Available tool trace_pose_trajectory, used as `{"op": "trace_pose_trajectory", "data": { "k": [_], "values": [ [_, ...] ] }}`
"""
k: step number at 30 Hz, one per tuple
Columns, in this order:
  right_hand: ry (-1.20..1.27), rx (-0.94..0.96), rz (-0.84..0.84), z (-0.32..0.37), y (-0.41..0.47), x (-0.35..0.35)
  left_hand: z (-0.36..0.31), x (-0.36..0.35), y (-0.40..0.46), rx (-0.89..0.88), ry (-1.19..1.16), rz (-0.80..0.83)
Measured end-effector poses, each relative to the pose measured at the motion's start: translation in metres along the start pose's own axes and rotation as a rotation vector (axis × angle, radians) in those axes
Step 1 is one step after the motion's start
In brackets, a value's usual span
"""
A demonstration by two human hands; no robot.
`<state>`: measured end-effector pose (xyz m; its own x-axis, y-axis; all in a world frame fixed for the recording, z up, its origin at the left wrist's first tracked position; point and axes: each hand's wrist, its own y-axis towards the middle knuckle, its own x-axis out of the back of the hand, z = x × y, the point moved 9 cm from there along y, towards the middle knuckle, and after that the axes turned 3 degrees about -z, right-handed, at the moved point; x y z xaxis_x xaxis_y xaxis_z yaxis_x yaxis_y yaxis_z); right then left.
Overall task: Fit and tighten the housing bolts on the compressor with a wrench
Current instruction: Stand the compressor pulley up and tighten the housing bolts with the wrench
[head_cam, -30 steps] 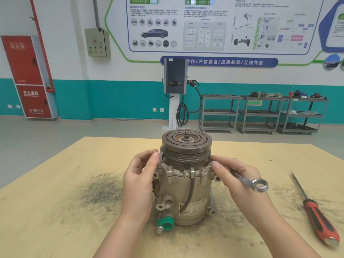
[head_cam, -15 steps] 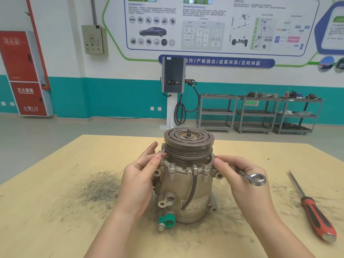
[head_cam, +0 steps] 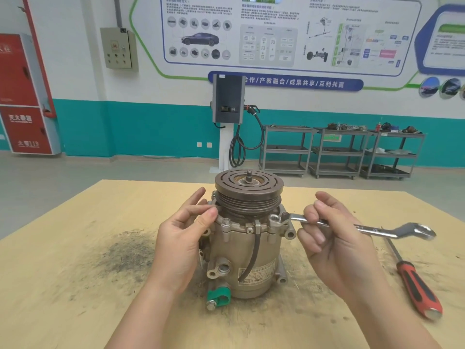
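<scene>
- Since a second ago the wrench (head_cam: 352, 226) has swung out from the right hand (head_cam: 334, 245); its far end now points toward the table's (head_cam: 75, 285) right edge
- Its long axis runs left-right, near end at a flange bolt (head_cam: 275, 218) of the compressor (head_cam: 247, 238), upright mid-table
- Right hand pinches the shank; left hand (head_cam: 182, 238) rests on the flange, fingers relaxed

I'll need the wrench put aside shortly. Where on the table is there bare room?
Bare wood lies left of the compressor, beyond the dark smudge, and along the table near edge below it. It is crowded on the right: the right hand grips the wrench there, above the screwdriver.
</scene>
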<state>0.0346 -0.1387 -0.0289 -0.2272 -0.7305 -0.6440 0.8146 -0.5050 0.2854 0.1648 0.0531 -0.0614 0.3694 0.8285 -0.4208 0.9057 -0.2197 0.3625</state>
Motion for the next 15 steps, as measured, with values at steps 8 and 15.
{"op": "trace_pose_trajectory", "data": {
  "k": [8, 15],
  "values": [
    [-0.089, -0.037, 0.019, 0.008, 0.009, -0.011, 0.001, -0.003, 0.001, -0.031, 0.038, 0.060],
    [-0.712, 0.575, 0.173, 0.016, -0.048, -0.044, 0.001, 0.001, 0.005, -0.025, 0.121, 0.077]
  ]
}}
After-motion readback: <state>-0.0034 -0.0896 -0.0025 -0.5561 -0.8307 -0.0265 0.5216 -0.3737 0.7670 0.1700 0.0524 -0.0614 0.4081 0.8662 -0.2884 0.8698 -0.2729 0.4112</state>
